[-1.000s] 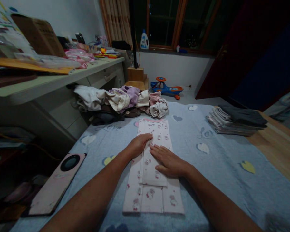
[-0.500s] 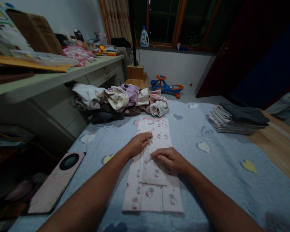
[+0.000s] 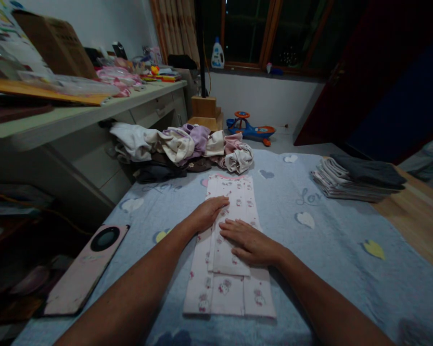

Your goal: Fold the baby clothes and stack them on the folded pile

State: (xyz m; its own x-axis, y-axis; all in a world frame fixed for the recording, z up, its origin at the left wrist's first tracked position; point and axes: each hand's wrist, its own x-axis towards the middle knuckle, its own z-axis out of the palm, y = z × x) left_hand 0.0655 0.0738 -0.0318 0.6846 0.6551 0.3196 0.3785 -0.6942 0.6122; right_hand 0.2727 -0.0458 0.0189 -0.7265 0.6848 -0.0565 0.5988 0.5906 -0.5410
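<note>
A white garment with a pink cartoon-cat print [image 3: 227, 290] lies folded into a long strip, its sleeve laid down along the middle. My left hand [image 3: 210, 214] rests on the strip's left side, above the middle, fingers stretched toward the centre. Lower and to the right, my right hand [image 3: 250, 242] lies flat on the folded sleeve with its fingers spread. Both palms face down on the cloth, and neither hand grips it. A pink edge shows at the garment's far end.
A blue heart-patterned bedspread [image 3: 303, 278] lies beneath. Crumpled clothes [image 3: 180, 144] are heaped at the far left; a stack of folded clothes [image 3: 357, 178] sits at right. A pink phone [image 3: 86, 271] lies near the left edge. A cluttered desk [image 3: 94, 117] stands at left.
My right hand has gone from curled fingers at the sleeve to lying flat and spread on it, slightly lower. My left hand and the garment stay nearly in place.
</note>
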